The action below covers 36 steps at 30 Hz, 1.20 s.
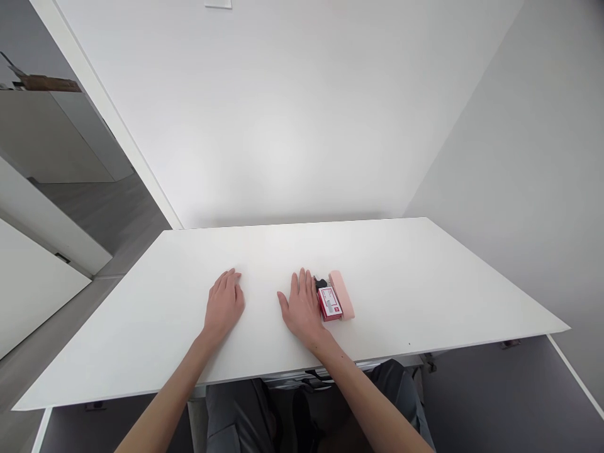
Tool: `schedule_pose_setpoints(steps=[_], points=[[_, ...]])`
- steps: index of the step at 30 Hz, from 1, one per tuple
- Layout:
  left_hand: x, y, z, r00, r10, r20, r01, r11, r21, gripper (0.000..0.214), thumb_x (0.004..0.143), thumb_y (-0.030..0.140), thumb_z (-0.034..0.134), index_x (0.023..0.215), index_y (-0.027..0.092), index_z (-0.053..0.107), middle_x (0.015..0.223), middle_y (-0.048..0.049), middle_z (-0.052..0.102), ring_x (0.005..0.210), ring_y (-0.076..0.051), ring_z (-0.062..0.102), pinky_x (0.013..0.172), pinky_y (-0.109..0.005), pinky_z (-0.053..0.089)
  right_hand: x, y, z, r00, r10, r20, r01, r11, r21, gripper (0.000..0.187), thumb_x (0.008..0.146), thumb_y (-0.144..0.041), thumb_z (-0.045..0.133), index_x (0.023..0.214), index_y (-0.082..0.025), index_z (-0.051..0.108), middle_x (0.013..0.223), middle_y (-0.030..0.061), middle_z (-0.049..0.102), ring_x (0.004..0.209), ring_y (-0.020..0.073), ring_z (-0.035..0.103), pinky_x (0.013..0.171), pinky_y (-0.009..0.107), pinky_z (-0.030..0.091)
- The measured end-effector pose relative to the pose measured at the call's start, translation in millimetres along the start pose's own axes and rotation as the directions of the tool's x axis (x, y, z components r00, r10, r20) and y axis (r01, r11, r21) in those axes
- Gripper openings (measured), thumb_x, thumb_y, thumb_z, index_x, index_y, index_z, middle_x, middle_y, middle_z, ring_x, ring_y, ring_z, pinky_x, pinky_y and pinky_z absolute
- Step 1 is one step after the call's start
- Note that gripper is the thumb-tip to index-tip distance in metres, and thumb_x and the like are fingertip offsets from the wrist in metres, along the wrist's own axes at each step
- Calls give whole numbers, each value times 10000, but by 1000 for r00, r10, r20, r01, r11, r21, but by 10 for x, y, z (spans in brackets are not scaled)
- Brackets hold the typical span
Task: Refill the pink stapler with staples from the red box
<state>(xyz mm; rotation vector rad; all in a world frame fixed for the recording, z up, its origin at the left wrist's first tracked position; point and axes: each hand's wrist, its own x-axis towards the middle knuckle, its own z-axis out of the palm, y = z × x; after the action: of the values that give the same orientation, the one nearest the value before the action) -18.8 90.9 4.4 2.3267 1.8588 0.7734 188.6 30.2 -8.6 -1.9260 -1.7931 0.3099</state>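
My right hand (302, 307) lies palm down on the white table (387, 264), its fingers stretched out and the thumb spread away. Against or very near its outer side is a small red and white box (329, 302). Along the box's right side stands a long pink case (342, 295) with rounded ends. A small black object (321, 283) with something metallic next to it sits behind the box; its kind is hard to make out. Farther left, my left hand (225, 303) rests on the tabletop with loosely bent fingers, holding nothing.
A white wall (283, 113) rises behind the table's far edge, and a grey wall (533, 151) stands to the right. At left, a doorway shows a cabinet (51, 135) and grey floor. My legs (236, 415) are below the near edge.
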Motion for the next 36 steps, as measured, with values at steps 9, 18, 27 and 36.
schedule_pose_setpoints(steps=[9,18,27,36], points=[[25,24,-36,1000,1,26,-2,1000,18,443,1017,265,296,1336,156,583,1553,-157,552,1495,-320,446,1216,-567,372,10,569,-229,1000,17,-16,-18,999,-34,729,1090,-489,333,1628,3,334,1739,248,197,1636,351,134,1314,505,166],[87,35,-57,999,18,38,-20,998,58,448,1007,284,299,1342,167,573,1551,-157,551,1485,-330,454,1206,-562,377,64,1551,-681,995,73,-66,-80,990,-114,726,1089,-481,324,1613,21,354,1720,241,274,1619,342,210,1312,477,191],[136,79,-100,998,19,54,-23,996,80,463,990,303,304,1344,157,565,1557,-159,540,1476,-337,457,1209,-560,372,20,2475,-1110,986,81,-147,-94,992,-83,724,1086,-529,304,1613,-35,352,1682,226,368,1594,312,291,1282,479,280],[174,102,-114,998,13,62,-19,996,92,468,975,303,323,1334,145,578,1554,-162,548,1463,-350,476,1203,-568,388,-114,2763,-1264,967,144,-211,-168,980,-104,699,1074,-494,324,1597,-34,377,1663,231,404,1587,323,307,1265,502,323]])
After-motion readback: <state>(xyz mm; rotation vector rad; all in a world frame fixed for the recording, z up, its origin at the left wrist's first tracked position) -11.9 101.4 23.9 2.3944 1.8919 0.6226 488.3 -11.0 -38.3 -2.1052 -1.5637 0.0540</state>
